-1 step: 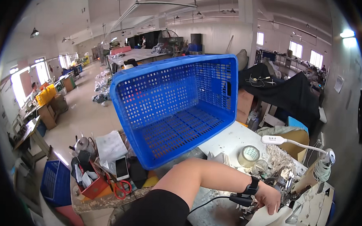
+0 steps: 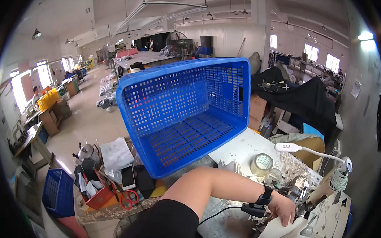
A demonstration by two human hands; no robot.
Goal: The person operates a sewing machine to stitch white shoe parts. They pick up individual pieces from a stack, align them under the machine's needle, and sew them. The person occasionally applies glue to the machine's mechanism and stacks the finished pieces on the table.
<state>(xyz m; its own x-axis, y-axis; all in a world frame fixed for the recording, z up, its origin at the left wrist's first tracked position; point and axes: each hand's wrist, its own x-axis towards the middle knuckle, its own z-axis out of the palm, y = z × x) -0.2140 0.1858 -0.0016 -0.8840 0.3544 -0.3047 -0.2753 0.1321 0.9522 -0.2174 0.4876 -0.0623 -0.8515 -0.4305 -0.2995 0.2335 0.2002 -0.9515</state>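
My left hand [image 2: 284, 209] reaches across from the lower middle, a strapped black device [image 2: 261, 203] on its wrist. Its fingers are closed together on the edge of a curved, cream-coloured flat piece [image 2: 284, 232], whose material I cannot make out. Just beyond the hand stands a small metal machine [image 2: 299, 188], partly hidden by clutter and pale shavings [image 2: 287, 164]. A clear plastic-looking part [image 2: 308, 230] lies against the piece's right side. My right hand is out of view.
A large blue perforated crate [image 2: 178, 114] lies on its side, open toward me. A tape roll [image 2: 262, 164] and a white lamp [image 2: 288, 147] on a bent neck are near the machine. At left sit a phone [image 2: 128, 177], red scissors [image 2: 129, 199] and a red box [image 2: 102, 195].
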